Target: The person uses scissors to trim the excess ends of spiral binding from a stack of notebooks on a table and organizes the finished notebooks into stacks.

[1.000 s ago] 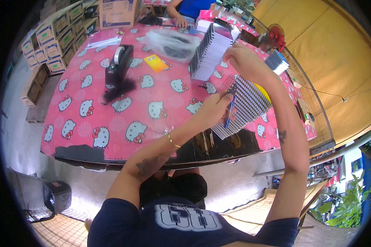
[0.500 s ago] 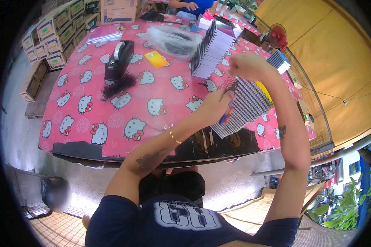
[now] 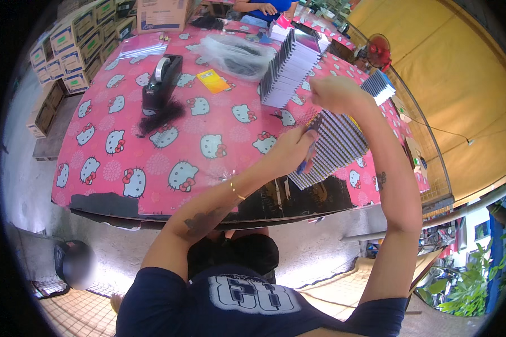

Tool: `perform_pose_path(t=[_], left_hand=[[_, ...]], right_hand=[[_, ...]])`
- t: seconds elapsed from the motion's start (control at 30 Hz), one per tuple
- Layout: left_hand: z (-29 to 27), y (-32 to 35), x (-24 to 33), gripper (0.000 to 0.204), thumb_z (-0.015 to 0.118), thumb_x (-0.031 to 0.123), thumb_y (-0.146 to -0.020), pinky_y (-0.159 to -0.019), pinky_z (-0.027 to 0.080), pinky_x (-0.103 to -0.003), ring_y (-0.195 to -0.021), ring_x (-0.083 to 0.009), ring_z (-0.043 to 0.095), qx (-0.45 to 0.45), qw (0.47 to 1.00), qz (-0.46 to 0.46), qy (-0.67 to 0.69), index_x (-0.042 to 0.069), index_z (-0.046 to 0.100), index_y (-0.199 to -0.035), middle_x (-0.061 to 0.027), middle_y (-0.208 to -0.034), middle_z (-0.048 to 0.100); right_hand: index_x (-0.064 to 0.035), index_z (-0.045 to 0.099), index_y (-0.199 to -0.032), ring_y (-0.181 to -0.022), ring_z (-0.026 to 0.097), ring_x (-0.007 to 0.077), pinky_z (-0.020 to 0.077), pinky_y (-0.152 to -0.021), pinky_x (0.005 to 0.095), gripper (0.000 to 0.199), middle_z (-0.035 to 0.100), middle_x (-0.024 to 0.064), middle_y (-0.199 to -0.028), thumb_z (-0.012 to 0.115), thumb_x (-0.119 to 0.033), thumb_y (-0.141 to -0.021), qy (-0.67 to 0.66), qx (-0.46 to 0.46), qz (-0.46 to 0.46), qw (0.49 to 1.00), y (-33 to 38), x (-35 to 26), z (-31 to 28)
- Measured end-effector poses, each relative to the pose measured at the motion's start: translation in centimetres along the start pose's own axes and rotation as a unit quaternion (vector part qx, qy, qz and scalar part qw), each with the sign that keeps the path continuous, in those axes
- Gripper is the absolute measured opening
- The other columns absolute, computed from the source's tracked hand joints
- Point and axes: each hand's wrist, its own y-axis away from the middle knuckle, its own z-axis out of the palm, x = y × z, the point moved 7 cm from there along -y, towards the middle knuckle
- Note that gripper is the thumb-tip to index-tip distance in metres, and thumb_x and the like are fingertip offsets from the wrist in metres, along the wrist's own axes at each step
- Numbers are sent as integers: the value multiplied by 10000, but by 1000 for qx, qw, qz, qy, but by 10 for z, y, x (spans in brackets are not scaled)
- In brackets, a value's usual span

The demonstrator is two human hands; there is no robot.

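My left hand [image 3: 296, 148] is closed around a narrow thing coloured dark blue and red [image 3: 312, 135], seen almost edge-on; its kind does not show clearly. Above and to its right, my right hand [image 3: 333, 94] is closed with bent fingers, and what it grips, if anything, is hidden. A faint blurred mesh of lines shows between the two hands. Just right of my left hand and under my right forearm lies a row of spiral-bound notebooks [image 3: 340, 147], their coils facing up, with some yellow at the far edge.
A tall stack of notebooks [image 3: 289, 70] stands beyond my hands, near a clear plastic bag [image 3: 236, 56]. Farther left are a black tape dispenser [image 3: 162, 84], dark bristly strands [image 3: 162, 118] and a yellow card [image 3: 212, 81]. Cartons [image 3: 73, 48] rise at left; another person [image 3: 267, 10] is across the table.
My right hand has shifted slightly left, and its forearm has moved a little the same way. My left hand stays nearly in place, still closed on the narrow thing.
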Motion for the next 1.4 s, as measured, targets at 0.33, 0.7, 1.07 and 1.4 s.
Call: perform_pose_path(t=[0.33, 0.7, 1.07, 1.4], left_hand=[[-2, -2, 6, 319, 394, 261, -1003, -460, 473, -327, -561, -188, 618, 41, 998, -6, 46, -41, 498, -1005, -99, -730, 568], [-8, 2, -19, 327, 383, 304, -1031, -484, 512, -302, -665, -184, 669, 26, 999, -41, 17, 7, 471, -1137, -95, -848, 614], [-3, 13, -17, 316, 401, 300, -1030, -490, 532, -310, -645, -188, 662, 9, 1000, -29, -7, 0, 472, -1095, -91, -822, 616], [-5, 6, -15, 337, 396, 269, -1007, -451, 474, -328, -556, -190, 626, 64, 997, -19, 26, -44, 505, -945, -109, -742, 606]], right_hand=[[-38, 703, -793, -762, 654, 376, 506, -703, 477, 198, 677, 169, -791, 596, -205, -801, 36, -74, -35, 996, -3, -13, 11], [-18, 725, -825, -794, 688, 352, 534, -716, 451, 232, 696, 199, -827, 610, -215, -784, 32, -71, -54, 996, -6, -23, 16], [0, 657, -849, -772, 653, 382, 498, -718, 487, 244, 666, 205, -797, 566, -227, -839, 46, -30, -20, 998, -7, -19, 21], [-24, 732, -893, -875, 699, 334, 547, -750, 447, 255, 714, 185, -893, 692, -254, -790, 70, -137, -43, 987, -9, -31, 30]])
